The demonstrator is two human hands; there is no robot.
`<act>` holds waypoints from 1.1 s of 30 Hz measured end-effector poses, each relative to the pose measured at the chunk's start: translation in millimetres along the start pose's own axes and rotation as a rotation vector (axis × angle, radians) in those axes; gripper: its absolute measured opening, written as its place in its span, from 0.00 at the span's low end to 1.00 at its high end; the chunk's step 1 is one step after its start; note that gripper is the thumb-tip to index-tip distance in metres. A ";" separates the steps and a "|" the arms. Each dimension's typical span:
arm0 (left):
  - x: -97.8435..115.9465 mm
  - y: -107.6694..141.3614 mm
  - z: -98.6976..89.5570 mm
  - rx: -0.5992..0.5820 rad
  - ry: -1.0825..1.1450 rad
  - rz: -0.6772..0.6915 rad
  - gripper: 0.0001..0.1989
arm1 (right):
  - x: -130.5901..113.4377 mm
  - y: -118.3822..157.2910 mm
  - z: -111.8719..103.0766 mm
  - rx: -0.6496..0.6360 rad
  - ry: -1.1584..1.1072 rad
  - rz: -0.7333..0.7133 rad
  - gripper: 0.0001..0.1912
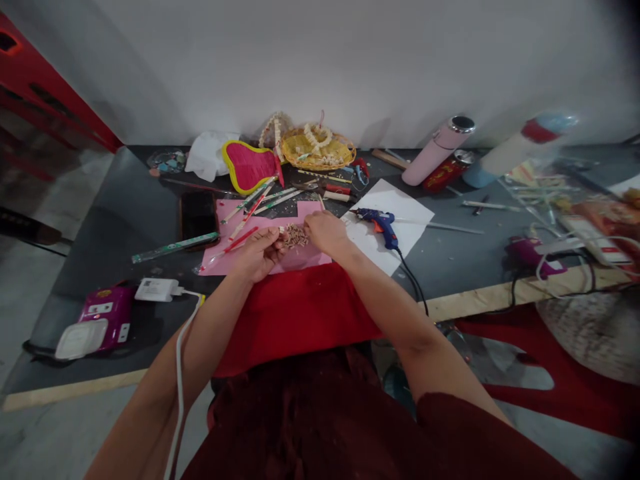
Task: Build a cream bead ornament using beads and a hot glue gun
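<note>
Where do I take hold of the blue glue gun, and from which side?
Best by the handle, I'd judge, from the near right: the glue gun lies on white paper, nozzle pointing left, handle slanting toward you, its cord trailing from the handle's end.

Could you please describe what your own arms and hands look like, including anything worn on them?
Both the left hand and the right hand are bare, with no gloves, rings or wristbands visible. A dark maroon sleeve covers the right upper arm, ending above the elbow; the left sleeve is out of view.
</note>
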State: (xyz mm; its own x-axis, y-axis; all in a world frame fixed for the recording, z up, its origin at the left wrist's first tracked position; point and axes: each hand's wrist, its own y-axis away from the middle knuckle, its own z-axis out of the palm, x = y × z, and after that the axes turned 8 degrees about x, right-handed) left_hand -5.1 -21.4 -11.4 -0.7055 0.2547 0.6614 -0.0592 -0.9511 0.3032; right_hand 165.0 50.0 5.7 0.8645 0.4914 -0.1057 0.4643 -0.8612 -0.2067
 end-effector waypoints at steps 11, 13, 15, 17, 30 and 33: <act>-0.5 2.8 1.9 -0.017 -0.046 -0.003 0.06 | -37.0 55.3 -6.5 0.403 -0.701 0.017 0.08; -1.6 3.1 1.0 -0.030 -0.059 -0.003 0.06 | -39.7 56.3 -4.3 0.417 -0.741 0.005 0.07; -2.5 3.3 0.2 -0.043 -0.073 -0.010 0.06 | -40.2 55.6 -3.4 0.412 -0.764 -0.008 0.07; -3.0 3.5 -0.1 -0.049 -0.085 -0.017 0.07 | -39.6 54.9 -3.1 0.410 -0.778 -0.017 0.07; -2.2 6.3 7.0 -0.045 -0.119 -0.041 0.08 | -34.9 54.6 -1.0 0.405 -0.777 -0.019 0.07; -2.3 5.8 5.8 -0.039 -0.129 -0.044 0.08 | -35.4 55.0 -1.6 0.407 -0.780 -0.021 0.07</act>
State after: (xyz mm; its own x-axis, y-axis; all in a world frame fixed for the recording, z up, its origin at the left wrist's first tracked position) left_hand 0.3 -26.5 -7.2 -0.6051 0.3142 0.7315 -0.1173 -0.9440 0.3084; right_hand 160.2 -15.0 -0.4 0.4098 0.5833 -0.7013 0.2455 -0.8110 -0.5311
